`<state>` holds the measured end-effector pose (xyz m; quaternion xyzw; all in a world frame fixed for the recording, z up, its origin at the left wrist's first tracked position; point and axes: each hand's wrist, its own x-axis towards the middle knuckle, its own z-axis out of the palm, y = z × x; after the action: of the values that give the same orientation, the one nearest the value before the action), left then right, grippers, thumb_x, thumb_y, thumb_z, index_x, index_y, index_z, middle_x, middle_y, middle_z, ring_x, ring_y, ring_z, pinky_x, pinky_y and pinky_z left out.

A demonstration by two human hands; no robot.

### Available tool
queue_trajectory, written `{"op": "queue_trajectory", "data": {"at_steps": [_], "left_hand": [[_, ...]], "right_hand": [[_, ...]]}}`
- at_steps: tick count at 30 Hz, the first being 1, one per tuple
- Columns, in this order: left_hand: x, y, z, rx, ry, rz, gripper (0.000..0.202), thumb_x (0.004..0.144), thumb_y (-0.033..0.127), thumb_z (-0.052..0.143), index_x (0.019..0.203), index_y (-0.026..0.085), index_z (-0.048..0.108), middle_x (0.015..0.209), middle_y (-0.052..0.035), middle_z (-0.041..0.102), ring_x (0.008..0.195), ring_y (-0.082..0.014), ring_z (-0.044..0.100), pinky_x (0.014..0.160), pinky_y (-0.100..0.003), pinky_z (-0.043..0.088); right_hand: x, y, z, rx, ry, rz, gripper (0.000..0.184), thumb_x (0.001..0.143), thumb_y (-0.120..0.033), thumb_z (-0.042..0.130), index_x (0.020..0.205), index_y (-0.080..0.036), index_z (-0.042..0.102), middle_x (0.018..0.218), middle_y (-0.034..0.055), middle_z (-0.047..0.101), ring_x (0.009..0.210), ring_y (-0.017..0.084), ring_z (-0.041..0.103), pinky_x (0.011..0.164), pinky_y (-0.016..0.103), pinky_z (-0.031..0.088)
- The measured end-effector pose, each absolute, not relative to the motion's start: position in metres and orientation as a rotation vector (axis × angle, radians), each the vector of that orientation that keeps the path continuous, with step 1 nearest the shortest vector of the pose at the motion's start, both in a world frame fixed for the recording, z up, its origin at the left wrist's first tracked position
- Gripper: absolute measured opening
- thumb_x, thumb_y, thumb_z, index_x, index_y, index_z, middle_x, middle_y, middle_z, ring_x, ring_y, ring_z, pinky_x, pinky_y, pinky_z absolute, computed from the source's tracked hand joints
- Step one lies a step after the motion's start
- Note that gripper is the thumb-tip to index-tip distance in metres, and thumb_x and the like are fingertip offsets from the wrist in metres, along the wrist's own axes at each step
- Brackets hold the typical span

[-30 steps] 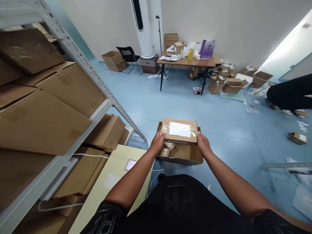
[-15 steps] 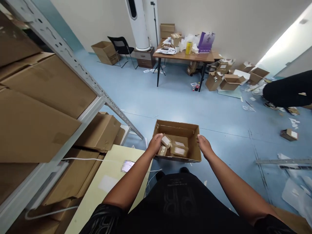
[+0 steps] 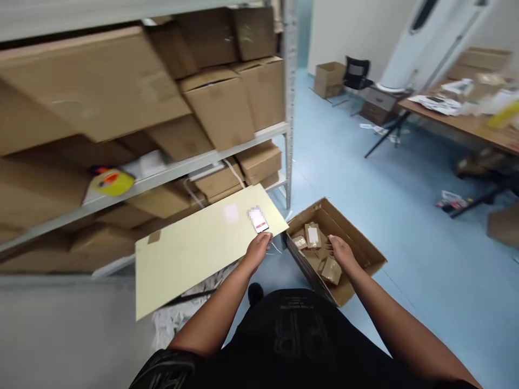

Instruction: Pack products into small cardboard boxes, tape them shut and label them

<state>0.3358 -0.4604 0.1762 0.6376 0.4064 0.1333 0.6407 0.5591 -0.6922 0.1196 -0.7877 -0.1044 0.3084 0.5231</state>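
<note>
A phone (image 3: 258, 220) with a lit screen lies on the pale yellow board (image 3: 194, 251), close to its right end. At the phone's lower edge is my left hand (image 3: 258, 246), its fingers loosely bent and nothing visible in them; whether it touches the phone I cannot tell. An open cardboard box (image 3: 365, 246) stands at an angle to the right of the board. Inside lie small cardboard boxes, among them a labelled one (image 3: 313, 236) and a taped one (image 3: 331, 270). Over the carton's opening hovers my right hand (image 3: 340, 251), fingers half bent and apart, holding nothing.
Metal shelving (image 3: 289, 102) packed with cartons (image 3: 221, 111) rises behind the board. A yellow item (image 3: 111, 181) sits on a shelf. To the right stand a wooden table (image 3: 458, 121), a black chair (image 3: 357, 73) and a drawer cabinet (image 3: 377, 102). Papers and bottles lie on the floor.
The view has swung left toward the shelving. Both my hands have let go of the box's sides; my left hand has moved to the phone, and the box now sits to the right.
</note>
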Motion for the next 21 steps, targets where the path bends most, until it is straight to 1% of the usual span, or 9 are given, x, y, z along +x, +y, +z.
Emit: {"op": "queue_trajectory", "data": {"at_steps": [6,11,16,21], "left_hand": [[0.236,-0.473,0.181,1.32,1.114,0.582,0.045,0.089,0.06,0.053,0.102,0.02,0.069,0.116,-0.0106,0.072,0.111,-0.0274,0.067,0.09,-0.039,0.054],[0.141,-0.494,0.168,1.191,1.216,0.763,0.045,0.089,0.059,0.053,0.104,0.019,0.068,0.114,-0.0101,0.072,0.11,-0.0266,0.067,0.088,-0.038,0.054],[0.037,-0.525,0.156,1.081,1.311,0.887,0.041,0.091,0.054,0.051,0.105,0.019,0.067,0.116,-0.0101,0.072,0.109,-0.0254,0.067,0.088,-0.037,0.054],[-0.061,-0.555,0.144,1.087,1.43,0.971,0.038,0.094,0.051,0.049,0.103,0.019,0.068,0.112,-0.0094,0.073,0.105,-0.0242,0.067,0.088,-0.036,0.053]], "right_hand": [[0.521,-0.63,0.133,-1.827,-0.576,0.908,0.049,0.086,-0.066,0.054,0.1,-0.022,0.071,0.108,0.0108,0.076,0.095,0.028,0.071,0.075,0.036,0.056],[0.466,-0.58,0.137,-1.802,-0.759,0.978,0.052,0.082,-0.067,0.059,0.104,-0.021,0.07,0.106,0.0104,0.077,0.094,0.028,0.072,0.077,0.037,0.057],[0.381,-0.544,0.139,-1.781,-0.854,1.065,0.053,0.078,-0.066,0.064,0.105,-0.02,0.069,0.11,0.0115,0.077,0.094,0.028,0.074,0.076,0.037,0.057],[0.276,-0.528,0.142,-1.727,-0.987,1.126,0.054,0.081,-0.065,0.063,0.108,-0.019,0.068,0.113,0.0127,0.075,0.098,0.027,0.073,0.08,0.037,0.057]]}}
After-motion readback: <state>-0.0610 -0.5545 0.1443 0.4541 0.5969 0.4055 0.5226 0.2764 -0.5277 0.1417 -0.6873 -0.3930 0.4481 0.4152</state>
